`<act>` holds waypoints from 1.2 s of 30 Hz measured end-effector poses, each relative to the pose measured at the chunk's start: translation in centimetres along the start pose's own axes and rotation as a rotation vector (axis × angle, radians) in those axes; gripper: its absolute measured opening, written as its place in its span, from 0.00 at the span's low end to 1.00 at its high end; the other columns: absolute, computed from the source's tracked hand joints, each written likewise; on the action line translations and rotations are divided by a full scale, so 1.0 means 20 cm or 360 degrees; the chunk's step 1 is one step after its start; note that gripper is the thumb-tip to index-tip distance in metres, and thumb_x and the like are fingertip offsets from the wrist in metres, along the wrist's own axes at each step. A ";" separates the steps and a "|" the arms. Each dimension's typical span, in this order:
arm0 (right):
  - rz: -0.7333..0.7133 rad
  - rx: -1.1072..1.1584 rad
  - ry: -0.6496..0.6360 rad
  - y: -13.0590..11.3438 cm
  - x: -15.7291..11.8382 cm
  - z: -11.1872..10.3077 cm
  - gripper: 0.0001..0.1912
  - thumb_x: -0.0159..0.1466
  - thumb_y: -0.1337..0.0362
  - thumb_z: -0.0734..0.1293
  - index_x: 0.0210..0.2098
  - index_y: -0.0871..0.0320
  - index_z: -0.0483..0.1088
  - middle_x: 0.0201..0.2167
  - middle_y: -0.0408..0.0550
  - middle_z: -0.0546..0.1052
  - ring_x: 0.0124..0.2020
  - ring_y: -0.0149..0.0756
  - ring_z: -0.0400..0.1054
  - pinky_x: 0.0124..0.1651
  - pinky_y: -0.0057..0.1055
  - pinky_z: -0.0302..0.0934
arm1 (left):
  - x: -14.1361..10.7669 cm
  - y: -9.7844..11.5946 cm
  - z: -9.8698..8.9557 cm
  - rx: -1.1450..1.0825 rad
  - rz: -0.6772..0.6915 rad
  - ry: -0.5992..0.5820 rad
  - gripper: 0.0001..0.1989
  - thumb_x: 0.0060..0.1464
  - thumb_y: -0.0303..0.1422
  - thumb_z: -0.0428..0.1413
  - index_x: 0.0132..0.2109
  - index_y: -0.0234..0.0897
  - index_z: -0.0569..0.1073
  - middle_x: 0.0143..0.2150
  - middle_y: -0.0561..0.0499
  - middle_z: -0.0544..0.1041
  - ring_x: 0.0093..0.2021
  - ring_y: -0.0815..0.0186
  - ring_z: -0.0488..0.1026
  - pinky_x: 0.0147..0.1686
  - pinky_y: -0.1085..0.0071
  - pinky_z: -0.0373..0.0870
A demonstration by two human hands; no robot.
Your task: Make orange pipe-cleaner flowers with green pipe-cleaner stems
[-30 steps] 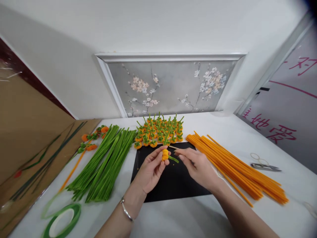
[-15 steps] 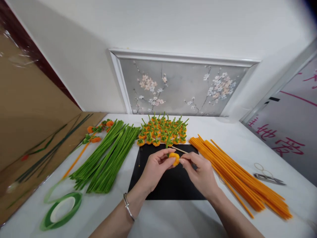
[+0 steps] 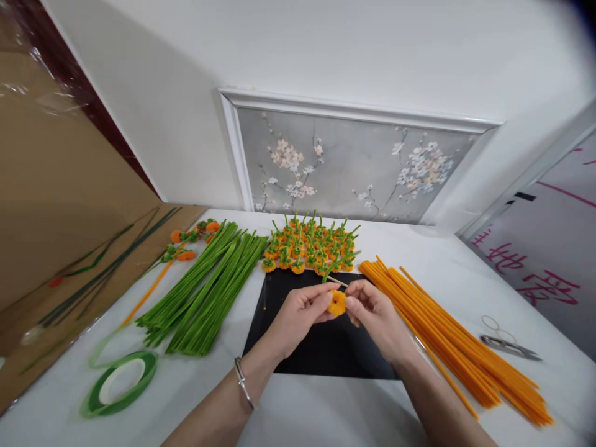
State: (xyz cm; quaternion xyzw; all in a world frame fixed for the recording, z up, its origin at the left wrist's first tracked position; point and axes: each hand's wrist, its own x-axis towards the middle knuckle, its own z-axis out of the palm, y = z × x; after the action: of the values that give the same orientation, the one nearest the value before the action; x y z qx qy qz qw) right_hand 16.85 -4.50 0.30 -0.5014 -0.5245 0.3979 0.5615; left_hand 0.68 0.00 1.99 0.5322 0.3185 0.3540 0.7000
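Above the black mat (image 3: 321,354), between the two hands, an orange flower (image 3: 337,303) is held up with its small dark centre turned towards the camera. It is pinched between the thumb and fingers of the left hand (image 3: 295,316), while its other edge is grasped by the fingertips of the right hand (image 3: 378,318).

Its petals are already gathered into a ring, so the head looks largely shaped. Behind the mat, many orange-and-green pieces (image 3: 298,268) are set out in close rows, green tips up, and are judged to be at a similar or later stage. Longer-stemmed blooms (image 3: 185,255) are laid at the left. Plenty of material is left unworked: green stems (image 3: 205,298) are heaped on one side and orange stems (image 3: 447,335) on the other. The green tape (image 3: 148,372) and the scissors (image 3: 510,347) are left lying on the white table (image 3: 288,413), untouched.

The back of the flower is hidden by the left fingers, so its join to the green stem just behind cannot be made out. A pale stick (image 3: 338,281) is partly covered near the right fingers; whether it is gripped cannot be told. The rear rows are overlapped and cannot be counted.
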 end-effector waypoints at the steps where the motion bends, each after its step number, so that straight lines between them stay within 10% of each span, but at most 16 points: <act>1: -0.0040 -0.0039 0.0033 0.01 0.01 -0.02 0.12 0.64 0.55 0.63 0.36 0.58 0.64 0.22 0.37 0.63 0.21 0.25 0.58 0.23 0.23 0.57 | 0.00 0.00 0.00 0.0004 -0.0002 -0.0027 0.19 0.55 0.39 0.58 0.51 0.36 0.76 0.42 0.46 0.77 0.39 0.65 0.74 0.43 0.66 0.73; 6: -0.0471 -0.0625 0.0364 0.03 0.02 -0.13 0.08 0.65 0.61 0.63 0.42 0.56 0.69 0.31 0.46 0.72 0.29 0.32 0.67 0.32 0.30 0.65 | 0.01 -0.02 -0.01 0.0331 0.0153 -0.0045 0.25 0.45 0.28 0.63 0.53 0.35 0.72 0.42 0.48 0.76 0.41 0.64 0.72 0.45 0.69 0.69; 13: -0.1171 -0.1177 0.0087 0.00 0.03 -0.12 0.20 0.65 0.74 0.59 0.53 0.52 0.67 0.56 0.52 0.69 0.60 0.45 0.58 0.60 0.52 0.57 | -0.01 -0.05 -0.01 0.0581 0.0269 -0.0274 0.27 0.51 0.26 0.58 0.58 0.38 0.62 0.36 0.51 0.73 0.35 0.67 0.69 0.36 0.72 0.66; 24: -0.0976 -0.1199 0.0020 0.05 0.03 -0.13 0.14 0.68 0.69 0.58 0.47 0.54 0.73 0.37 0.50 0.77 0.38 0.36 0.72 0.41 0.34 0.70 | 0.00 -0.06 0.02 0.0222 0.0074 -0.0440 0.27 0.51 0.26 0.57 0.55 0.38 0.57 0.35 0.54 0.73 0.36 0.69 0.70 0.40 0.71 0.63; 36: -0.0997 -0.1139 0.0060 0.04 0.03 -0.12 0.11 0.66 0.67 0.61 0.41 0.53 0.76 0.36 0.49 0.76 0.37 0.35 0.72 0.39 0.32 0.70 | 0.02 -0.01 0.01 0.0102 0.0068 -0.0093 0.12 0.50 0.36 0.62 0.38 0.32 0.73 0.34 0.50 0.73 0.35 0.68 0.70 0.38 0.71 0.66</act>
State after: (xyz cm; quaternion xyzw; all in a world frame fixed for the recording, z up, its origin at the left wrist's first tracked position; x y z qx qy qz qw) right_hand 19.36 -4.18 -0.33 -0.4881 -0.7443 -0.0053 0.4559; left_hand 1.02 0.13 1.77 0.5712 0.2976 0.3427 0.6839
